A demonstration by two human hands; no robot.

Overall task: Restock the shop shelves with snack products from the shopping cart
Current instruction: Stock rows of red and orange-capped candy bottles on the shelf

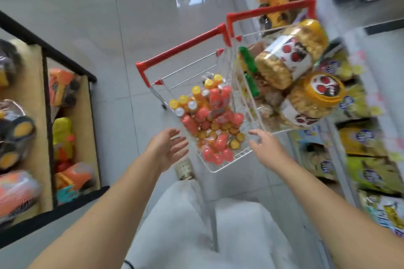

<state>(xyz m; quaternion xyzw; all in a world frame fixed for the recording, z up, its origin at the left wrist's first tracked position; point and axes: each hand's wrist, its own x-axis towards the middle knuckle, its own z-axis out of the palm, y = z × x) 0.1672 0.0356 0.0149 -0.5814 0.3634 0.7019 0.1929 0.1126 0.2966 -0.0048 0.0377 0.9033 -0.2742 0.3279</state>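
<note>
Now, both of your arms reach forward over the tiled floor, and neither hand holds anything; your left hand hovers just beside the left wall of the near cart, palm turned toward the wire, its fingers straight and spread apart; your right hand sits at the near corner where the two carts meet, back of the hand up, its fingers loosely bent and slightly apart over the wire rim; whether they touch the rim you cannot tell, since the picture is blurred. The near cart, white wire with a red handle, is packed with small bottles with pink, orange and yellow caps; the far cart, pressed against its right side, carries two big jars of golden snacks with yellow lids, lying tilted on top of other packs, with green items along its left wall. The snack shelves stand just right of the far cart, holding yellow and green snack packets; across the aisle on your left, a black-framed shelf holds wrapped toys in orange packaging; your pale trousers show below.
</note>
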